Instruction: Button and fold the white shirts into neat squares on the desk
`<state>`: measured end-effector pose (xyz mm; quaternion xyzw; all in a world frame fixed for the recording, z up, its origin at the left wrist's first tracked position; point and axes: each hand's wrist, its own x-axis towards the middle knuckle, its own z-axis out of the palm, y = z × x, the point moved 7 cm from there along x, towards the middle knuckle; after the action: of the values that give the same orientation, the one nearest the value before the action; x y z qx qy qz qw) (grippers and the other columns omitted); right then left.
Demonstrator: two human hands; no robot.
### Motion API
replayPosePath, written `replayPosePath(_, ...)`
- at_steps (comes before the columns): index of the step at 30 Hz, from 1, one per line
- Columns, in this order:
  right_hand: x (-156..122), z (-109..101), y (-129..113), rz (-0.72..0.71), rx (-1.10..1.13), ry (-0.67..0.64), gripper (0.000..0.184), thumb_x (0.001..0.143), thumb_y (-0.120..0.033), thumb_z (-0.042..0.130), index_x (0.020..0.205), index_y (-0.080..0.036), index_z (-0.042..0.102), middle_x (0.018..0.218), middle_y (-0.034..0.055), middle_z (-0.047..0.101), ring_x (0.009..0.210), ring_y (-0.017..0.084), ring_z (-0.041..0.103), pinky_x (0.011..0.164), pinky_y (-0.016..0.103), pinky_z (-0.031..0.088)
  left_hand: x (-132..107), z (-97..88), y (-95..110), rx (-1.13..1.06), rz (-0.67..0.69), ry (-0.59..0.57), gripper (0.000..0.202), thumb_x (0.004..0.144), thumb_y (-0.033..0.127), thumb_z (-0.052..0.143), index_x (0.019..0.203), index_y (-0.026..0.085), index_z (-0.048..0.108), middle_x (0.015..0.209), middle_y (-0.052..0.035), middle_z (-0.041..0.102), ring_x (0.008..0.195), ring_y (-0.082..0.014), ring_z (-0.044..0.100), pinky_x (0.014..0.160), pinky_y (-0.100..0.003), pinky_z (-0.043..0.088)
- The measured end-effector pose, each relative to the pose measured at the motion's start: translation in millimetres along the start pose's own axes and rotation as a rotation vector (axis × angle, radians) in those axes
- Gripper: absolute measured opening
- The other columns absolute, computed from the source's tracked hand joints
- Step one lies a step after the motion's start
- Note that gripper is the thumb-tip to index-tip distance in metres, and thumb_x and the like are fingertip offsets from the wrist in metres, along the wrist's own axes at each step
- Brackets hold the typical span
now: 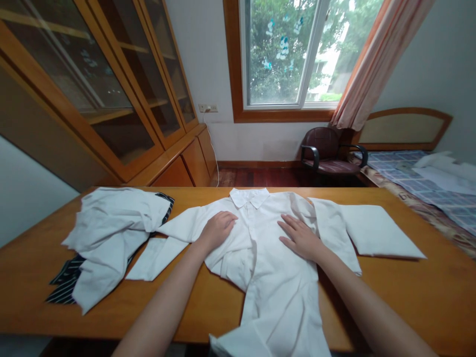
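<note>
A white collared shirt (pixel 278 258) lies front up across the wooden table, its collar at the far edge and its lower part hanging over the near edge. My left hand (pixel 219 229) rests on the left side of the chest, fingers close together and slightly bent over the fabric. On the other side of the button strip, my right hand (pixel 300 239) lies flat with its fingers spread. Both sleeves stretch out sideways; the left one is bent back on itself. Wrinkles run through the cloth around and below my hands.
To the left is a crumpled white garment (pixel 111 228) with black striped cloth (pixel 67 280) under it. A folded white cloth (pixel 383 230) lies at the right on the table (pixel 420 297). Beyond are a glass-door cabinet (pixel 171 144), an office chair (pixel 327 151) and a bed (pixel 427 178).
</note>
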<state>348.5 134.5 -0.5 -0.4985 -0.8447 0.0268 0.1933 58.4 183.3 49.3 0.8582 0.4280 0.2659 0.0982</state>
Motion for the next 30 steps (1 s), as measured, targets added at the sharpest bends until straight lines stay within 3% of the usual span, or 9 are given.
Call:
replayPosePath(4,22.0,4.9,7.0,-0.009,-0.03,-0.01,0.05,0.099,-0.043,0.052,0.144,-0.022,0.054,0.157,0.0125,0.042,0.144,0.032,0.041,0.117,0.053,0.036,-20.9,-2.7,4.3,0.091,-0.06,-0.023,0.027,0.097,0.029,0.049,0.101,0.023,0.074,0.104,-0.0049,0.076,0.101,-0.0231,0.067,0.093,-0.041,0.056)
replayPosePath(8,42.2,10.6,17.1,-0.033,-0.048,-0.052,0.048,0.1,-0.042,0.049,0.143,-0.019,0.055,0.156,0.014,0.043,0.143,0.032,0.043,0.116,0.053,0.037,-34.7,13.5,-6.3,0.091,-0.098,-0.05,0.035,0.1,0.034,0.043,0.114,0.023,0.073,0.122,-0.0052,0.073,0.122,-0.0236,0.062,0.109,-0.045,0.048)
replayPosePath(11,54.7,12.1,22.8,-0.05,-0.047,-0.06,0.047,0.1,-0.04,0.048,0.141,-0.019,0.057,0.156,0.0139,0.044,0.142,0.031,0.043,0.116,0.052,0.037,-34.0,24.8,-21.2,0.094,-0.139,-0.097,0.039,0.101,0.036,0.039,0.123,0.024,0.069,0.138,-0.0044,0.065,0.135,-0.0232,0.053,0.117,-0.048,0.038)
replayPosePath(15,63.8,4.7,18.8,-0.005,-0.074,-0.061,0.043,0.098,-0.035,0.051,0.136,-0.016,0.06,0.151,0.0154,0.05,0.138,0.031,0.049,0.115,0.05,0.039,-23.6,30.0,-33.1,0.097,-0.135,-0.159,0.039,0.101,0.034,0.04,0.13,0.025,0.065,0.145,-0.0038,0.059,0.141,-0.0222,0.047,0.119,-0.048,0.033)
replayPosePath(19,56.4,-10.9,-3.9,0.008,-0.012,0.007,0.04,0.096,-0.029,0.053,0.134,-0.018,0.061,0.144,0.0144,0.056,0.13,0.03,0.054,0.111,0.047,0.044,-13.1,31.8,-39.9,0.094,-0.105,-0.177,0.039,0.102,0.034,0.04,0.132,0.025,0.063,0.147,-0.0038,0.057,0.142,-0.0217,0.045,0.121,-0.048,0.03)
replayPosePath(23,34.4,-10.7,-17.7,-0.009,0.109,-0.009,0.037,0.099,-0.034,0.05,0.131,-0.022,0.063,0.139,0.0114,0.06,0.125,0.027,0.058,0.106,0.044,0.049,-3.6,34.4,-47.1,0.09,-0.063,-0.188,0.039,0.102,0.033,0.04,0.133,0.025,0.062,0.147,-0.0041,0.057,0.142,-0.0211,0.045,0.121,-0.047,0.029)
replayPosePath(27,16.8,-7.7,-10.0,-0.015,0.123,0.012,0.036,0.099,-0.034,0.05,0.13,-0.021,0.064,0.144,0.012,0.057,0.131,0.028,0.054,0.112,0.048,0.044,5.8,35.4,-51.8,0.066,-0.036,-0.209,0.04,0.101,0.032,0.039,0.133,0.025,0.062,0.147,-0.0044,0.057,0.142,-0.0208,0.044,0.122,-0.047,0.027)
replayPosePath(30,13.8,-6.1,0.8,0.005,0.125,0.031,0.038,0.099,-0.032,0.05,0.132,-0.02,0.064,0.146,0.0126,0.056,0.134,0.029,0.052,0.113,0.05,0.043,11.6,34.7,-50.2,0.071,-0.063,-0.209,0.037,0.1,0.03,0.042,0.129,0.025,0.064,0.144,-0.0054,0.059,0.142,-0.0239,0.045,0.122,-0.054,0.023)
